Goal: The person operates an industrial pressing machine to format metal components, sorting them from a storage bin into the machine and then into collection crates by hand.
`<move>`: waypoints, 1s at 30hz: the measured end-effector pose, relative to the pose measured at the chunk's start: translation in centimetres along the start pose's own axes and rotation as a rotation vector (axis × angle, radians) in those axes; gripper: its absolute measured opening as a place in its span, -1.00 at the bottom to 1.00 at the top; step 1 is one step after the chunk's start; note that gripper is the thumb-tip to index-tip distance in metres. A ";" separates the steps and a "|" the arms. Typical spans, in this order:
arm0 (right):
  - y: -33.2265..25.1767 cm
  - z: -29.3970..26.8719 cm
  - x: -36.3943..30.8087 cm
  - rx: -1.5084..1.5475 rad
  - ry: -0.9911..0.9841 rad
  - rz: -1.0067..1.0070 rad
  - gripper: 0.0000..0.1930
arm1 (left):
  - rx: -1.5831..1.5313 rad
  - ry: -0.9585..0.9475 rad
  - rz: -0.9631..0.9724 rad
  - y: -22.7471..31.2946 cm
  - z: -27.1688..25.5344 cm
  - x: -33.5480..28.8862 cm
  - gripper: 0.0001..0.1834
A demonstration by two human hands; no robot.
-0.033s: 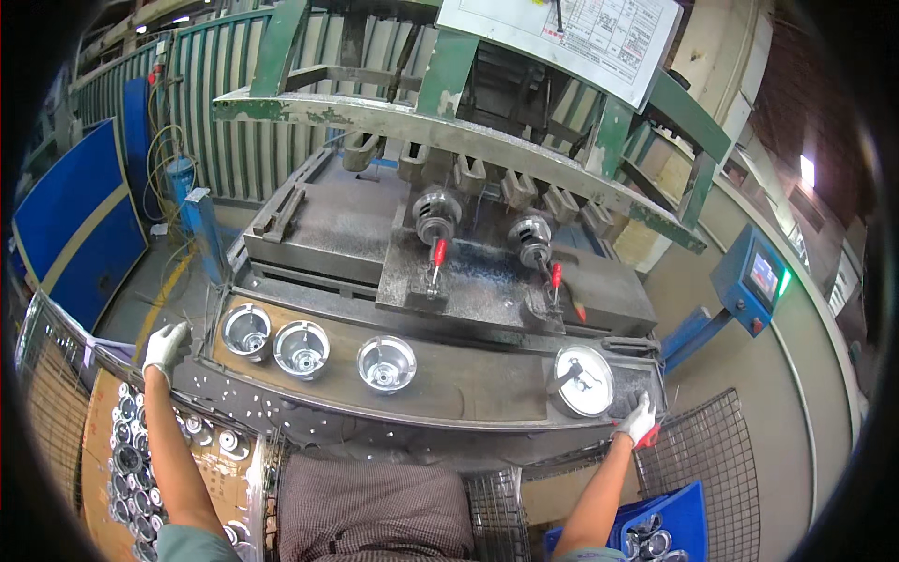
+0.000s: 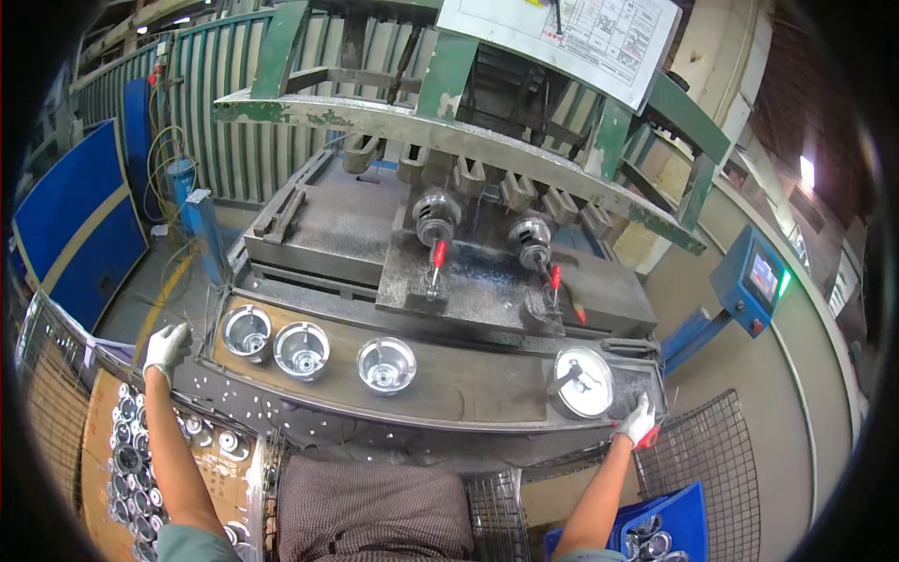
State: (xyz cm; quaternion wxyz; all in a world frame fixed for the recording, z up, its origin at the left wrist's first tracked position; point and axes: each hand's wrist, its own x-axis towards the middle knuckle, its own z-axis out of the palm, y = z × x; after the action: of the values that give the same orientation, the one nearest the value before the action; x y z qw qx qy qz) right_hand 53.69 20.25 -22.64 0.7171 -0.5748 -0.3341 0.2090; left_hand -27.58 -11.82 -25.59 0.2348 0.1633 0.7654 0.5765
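My left hand [image 2: 168,348], in a white glove, is at the bench's left end, its fingers apart and holding nothing. At the right end my right hand [image 2: 638,421], also gloved in white, has its fingers stretched upward beside a small red piece [image 2: 649,437]; I cannot make out what that piece is. Three shiny metal cups stand on the bench: a left cup [image 2: 246,332], a middle cup [image 2: 302,350] and a right cup [image 2: 386,365]. Close to my right hand sits a round silvery dish [image 2: 592,389] with a dark-handled tool [image 2: 565,378] across it.
Behind the bench [image 2: 449,398], a machine holds two metal parts, a left one [image 2: 436,217] and a right one [image 2: 531,240], beside red-handled clamps [image 2: 439,253]. A control screen [image 2: 762,277] stands right. Below are a carton of metal parts [image 2: 126,459] and a blue bin [image 2: 691,525].
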 end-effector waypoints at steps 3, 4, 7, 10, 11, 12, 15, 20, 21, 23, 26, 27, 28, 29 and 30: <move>0.5 -0.1 0.3 -0.047 -0.008 0.006 -0.59 | 0.032 0.012 0.036 -0.1 0.3 -0.2 -0.70; 0.6 -0.1 0.4 0.017 -0.009 0.035 -0.63 | 0.053 0.035 0.032 0.0 0.4 -0.2 -0.70; 1.1 -0.3 0.6 -0.013 -0.011 0.018 -0.65 | 0.122 0.043 0.138 0.2 0.9 -0.7 -0.74; 1.3 -0.3 0.8 0.013 -0.022 0.013 -0.65 | 0.117 0.048 0.121 0.8 1.0 -1.4 -0.70; 1.3 -0.3 0.8 0.012 -0.022 0.012 -0.65 | 0.139 0.066 0.116 1.0 1.0 -1.6 -0.70; 1.4 -0.3 0.8 -0.018 -0.028 0.001 -0.65 | 0.147 0.067 0.117 1.2 1.1 -1.8 -0.69; 1.2 -0.3 0.6 -0.053 -0.032 0.000 -0.65 | 0.147 0.071 0.120 1.4 1.1 -2.1 -0.69; 0.4 -0.2 0.1 -0.081 -0.017 0.059 -0.66 | 0.170 0.093 0.146 0.8 1.1 -1.5 -0.69; 0.3 -0.2 0.1 -0.121 -0.021 0.023 -0.66 | 0.167 0.099 0.169 0.7 1.1 -1.4 -0.72; 0.1 -0.1 0.0 -0.161 -0.028 -0.016 -0.66 | 0.162 0.107 0.190 0.5 1.1 -1.2 -0.73; 0.2 0.0 0.0 -0.123 -0.009 0.060 -0.65 | 0.178 0.083 0.182 0.6 1.0 -1.4 -0.74; 0.3 0.0 0.0 -0.121 0.003 0.040 -0.64 | 0.177 0.083 0.172 0.7 1.0 -1.6 -0.74; 0.4 0.0 0.1 -0.098 0.005 0.040 -0.63 | 0.139 0.054 0.178 0.9 1.0 -1.8 -0.73; 0.5 -0.1 0.1 -0.120 0.015 0.020 -0.63 | 0.177 0.083 0.161 1.0 1.1 -1.9 -0.73; 0.5 -0.1 0.2 -0.110 -0.002 0.037 -0.65 | 0.166 0.086 0.164 1.1 1.1 -2.0 -0.73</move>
State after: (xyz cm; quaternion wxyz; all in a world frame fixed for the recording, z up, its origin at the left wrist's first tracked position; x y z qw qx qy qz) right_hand 53.94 20.44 -23.13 0.6802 -0.6192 -0.3350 0.2042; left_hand -25.29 -11.66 -24.44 0.1394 0.2193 0.8040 0.5348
